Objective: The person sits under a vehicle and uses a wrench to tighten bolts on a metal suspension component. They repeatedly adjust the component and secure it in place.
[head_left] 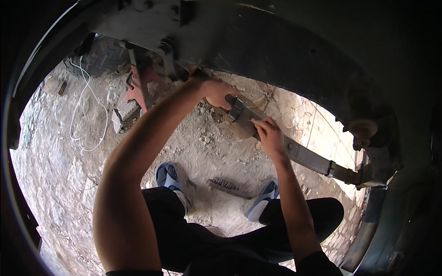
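The left hand (218,93) is resting slightly parted fingers at the clamp (236,110) on the leaf spring (301,154), grip unclear; the right hand (271,137) is bunching its fingers over the spring, any hold hidden. Rightward of both hands' fingers, a band (331,169) is already encircling it; the clamp's fastening isn't showing.

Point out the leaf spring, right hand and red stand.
Leaf spring (307,157), head view: its flat face.
Right hand (271,135), head view: middle of the hand.
Red stand (145,86), head view: painted body.
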Demonstrator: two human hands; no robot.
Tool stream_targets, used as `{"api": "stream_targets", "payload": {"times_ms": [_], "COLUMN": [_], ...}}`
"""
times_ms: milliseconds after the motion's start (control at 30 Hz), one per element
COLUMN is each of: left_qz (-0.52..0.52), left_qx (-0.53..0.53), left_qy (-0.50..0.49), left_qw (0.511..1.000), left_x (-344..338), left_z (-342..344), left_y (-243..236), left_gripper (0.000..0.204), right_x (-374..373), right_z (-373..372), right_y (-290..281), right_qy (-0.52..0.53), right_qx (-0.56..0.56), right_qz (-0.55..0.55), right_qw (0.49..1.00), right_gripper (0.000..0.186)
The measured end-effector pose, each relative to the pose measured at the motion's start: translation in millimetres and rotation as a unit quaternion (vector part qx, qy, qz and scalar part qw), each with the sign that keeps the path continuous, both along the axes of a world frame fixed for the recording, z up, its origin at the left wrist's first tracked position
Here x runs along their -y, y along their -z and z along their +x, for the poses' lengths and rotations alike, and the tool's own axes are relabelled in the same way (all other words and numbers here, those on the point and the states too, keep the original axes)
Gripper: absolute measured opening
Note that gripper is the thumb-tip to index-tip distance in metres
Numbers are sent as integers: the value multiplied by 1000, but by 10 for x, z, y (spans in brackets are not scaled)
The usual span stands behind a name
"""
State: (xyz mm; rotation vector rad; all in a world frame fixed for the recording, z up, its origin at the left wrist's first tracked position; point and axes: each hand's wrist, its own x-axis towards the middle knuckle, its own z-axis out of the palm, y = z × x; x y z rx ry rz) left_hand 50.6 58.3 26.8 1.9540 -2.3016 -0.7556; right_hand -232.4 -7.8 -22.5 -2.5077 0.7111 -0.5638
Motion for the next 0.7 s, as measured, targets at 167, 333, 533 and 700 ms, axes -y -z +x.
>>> {"api": "stream_targets", "payload": {"times_ms": [167, 333, 533, 700], "left_qz": [-10, -272, -314, -287], "left_qx": [-47, -101, 13, 93], "left_qy": [-17, 3, 33, 52], "left_qw": [999, 957, 949, 952], "left_x": [-16, -9, -181, -473], "left_z": [-94, -121, -158, -140], "left_y": [-112, 141, 142, 232], "left_gripper": [53, 33, 36, 43], "right_x": [13, -318, -449, -440], "right_z": [41, 141, 35, 13], "right_y": [-100, 117, 314, 313], "right_qy": [28, 12, 109, 104], "right_qx": [23, 25, 160, 175], "right_qz": [-128, -137, -22, 16], "right_qw": [991, 990, 981, 979], "right_gripper": [22, 23, 19, 19]}}
